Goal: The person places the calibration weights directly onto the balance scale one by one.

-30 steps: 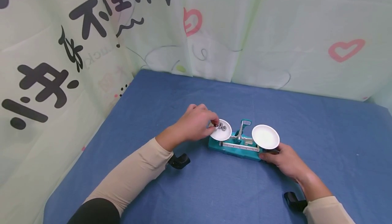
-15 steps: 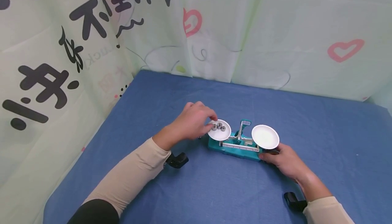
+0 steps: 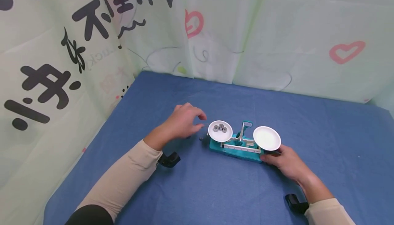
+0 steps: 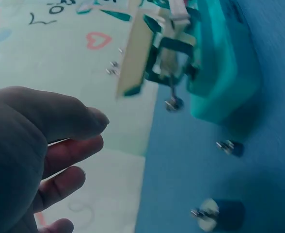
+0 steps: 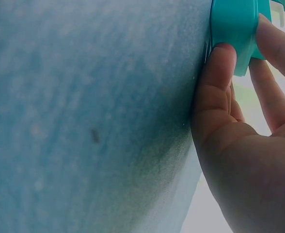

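A small balance scale [image 3: 237, 152] with a teal base and two white pans stands on the blue cloth. Its left pan [image 3: 219, 138] bears three small metal weights [image 3: 221, 127]; the right pan [image 3: 266, 138] holds nothing. My left hand [image 3: 181, 122] is in the air just left of the left pan, thumb and fingers apart with nothing between them. Below it, a small metal weight [image 4: 225, 146] and a larger weight [image 4: 208, 215] stand on the cloth in the left wrist view. My right hand [image 3: 287, 161] grips the right end of the teal base [image 5: 234, 29] between thumb and fingers.
The blue cloth [image 3: 197, 190] covers the table. A pale printed curtain [image 3: 277, 30] hangs along the back and left sides. Each wrist wears a black camera mount, such as the left one [image 3: 169, 160].
My left hand has let go of a weight on the left pan and drawn back to the left. All three weights on the pan now show. The right hand has kept its grip.
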Tool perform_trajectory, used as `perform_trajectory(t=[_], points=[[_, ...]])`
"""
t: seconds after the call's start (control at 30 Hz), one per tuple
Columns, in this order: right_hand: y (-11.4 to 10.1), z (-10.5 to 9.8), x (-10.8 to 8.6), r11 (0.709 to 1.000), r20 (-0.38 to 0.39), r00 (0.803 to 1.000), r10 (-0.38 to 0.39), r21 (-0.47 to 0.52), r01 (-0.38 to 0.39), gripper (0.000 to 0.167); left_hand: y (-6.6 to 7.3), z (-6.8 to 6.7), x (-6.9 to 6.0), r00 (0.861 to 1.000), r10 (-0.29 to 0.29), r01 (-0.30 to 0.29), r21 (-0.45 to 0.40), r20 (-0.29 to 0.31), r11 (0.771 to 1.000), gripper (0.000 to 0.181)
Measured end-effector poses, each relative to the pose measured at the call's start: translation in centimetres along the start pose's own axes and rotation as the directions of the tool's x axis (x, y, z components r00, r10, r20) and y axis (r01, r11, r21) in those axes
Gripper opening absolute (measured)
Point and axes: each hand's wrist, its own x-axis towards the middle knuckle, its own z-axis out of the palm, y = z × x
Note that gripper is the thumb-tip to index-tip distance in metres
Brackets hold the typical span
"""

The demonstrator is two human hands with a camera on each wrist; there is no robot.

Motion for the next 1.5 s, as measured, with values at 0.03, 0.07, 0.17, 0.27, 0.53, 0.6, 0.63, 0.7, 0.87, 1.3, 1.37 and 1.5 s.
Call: perform_trajectory(t=[0.03,0.07,0.17,0.27,0.53,0.6,0.63,0.7,0.87,1.3,1.37,1.5], points=[[0.0,0.0,0.0,1.0,0.001,1.0,0.0,0.0,0.0,0.07,-0.2,0.3,-0.1,1.0,-0.007,0.007,0.002,0.008,1.0,0.025],[0.0,0.0,0.0,1.0,0.001,1.0,0.001,0.0,-0.001,0.07,-0.4,0.5,-0.1,1.0,-0.012,0.012,0.004,0.019,1.0,0.025],[0.1,0.0,0.1,1.0,0.001,1.0,0.002,-0.003,-0.002,0.071,-1.1,1.7,-0.2,0.998,-0.018,0.017,0.013,0.06,1.0,0.023],[0.2,-0.1,0.2,1.0,0.004,1.0,0.003,0.0,-0.003,0.071,-1.5,2.8,-0.2,0.994,-0.016,0.014,0.013,0.105,1.0,0.022],[0.2,-0.1,0.2,1.0,0.003,1.0,-0.015,-0.002,0.015,0.07,-1.9,4.7,0.3,0.99,-0.033,0.027,0.045,0.138,0.999,0.018],[0.2,-0.1,0.2,1.0,0.001,1.0,-0.022,-0.001,0.022,0.07,-1.9,5.0,0.4,0.99,-0.033,0.027,0.05,0.14,0.998,0.017],[0.2,-0.1,0.2,1.0,-0.001,1.0,-0.024,-0.002,0.024,0.069,-1.9,5.1,0.5,0.989,-0.034,0.027,0.051,0.143,0.998,0.016],[0.2,-0.1,0.2,1.0,-0.006,1.0,-0.024,-0.007,0.024,0.069,-1.8,5.3,0.5,0.988,-0.034,0.026,0.056,0.149,0.998,0.015],[0.2,-0.1,0.2,1.0,-0.003,1.0,-0.011,-0.01,0.011,0.069,-1.7,5.7,0.5,0.988,-0.036,0.028,0.058,0.15,0.998,0.013],[0.3,-0.1,0.1,1.0,0.0,1.0,-0.01,-0.015,0.01,0.069,-1.8,5.9,0.5,0.988,-0.055,0.052,0.029,0.143,0.998,0.012],[0.2,-0.2,0.1,1.0,0.004,1.0,-0.014,-0.012,0.014,0.07,-1.8,5.7,0.4,0.99,-0.056,0.054,0.016,0.129,0.998,0.011],[0.1,-0.2,0.0,1.0,0.006,1.0,-0.018,-0.005,0.018,0.07,-1.9,4.9,0.3,0.994,-0.054,0.053,0.005,0.098,0.999,0.01]])
